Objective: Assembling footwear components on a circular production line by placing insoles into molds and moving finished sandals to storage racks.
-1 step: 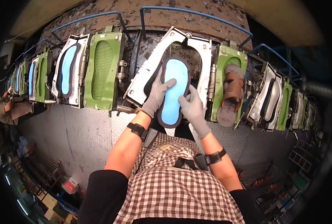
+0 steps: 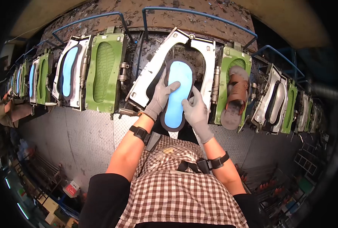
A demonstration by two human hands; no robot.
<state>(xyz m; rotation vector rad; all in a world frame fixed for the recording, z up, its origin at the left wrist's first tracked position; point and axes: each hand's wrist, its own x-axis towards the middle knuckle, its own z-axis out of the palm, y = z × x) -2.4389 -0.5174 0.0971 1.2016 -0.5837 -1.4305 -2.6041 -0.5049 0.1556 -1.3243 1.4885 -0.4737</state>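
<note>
Honest answer on what had just changed: barely anything. The blue sole with a dark rim (image 2: 174,106) had shifted a touch at its upper end, and my right wrist sat a hair lower. I'd read that as a tiny adjustment at most; the piece was just as much in hand as a moment earlier, not lying in any mould.

It was lengthwise to me, blue face up, over the near part of a white metal frame (image 2: 208,49), lower end pointing at my checked apron (image 2: 184,201). Couldn't tell if its underside touched the frame.

My left hand (image 2: 160,98), in a grey glove, was closed on the left edge, thumb across the blue face, the other fingers mostly tucked behind the rim. My right hand (image 2: 196,112), same sort of glove, was at the opposite edge with its fingers bent and one tip at the blue's border. Real pinch or just a touch? Couldn't tell.

Further out, a green mould plate (image 2: 104,72) with a sole-shaped recess was left of the frame. On the right, a second green plate (image 2: 224,72) had a brown sandal (image 2: 238,89) lying on it, overhanging the near edge.
</note>
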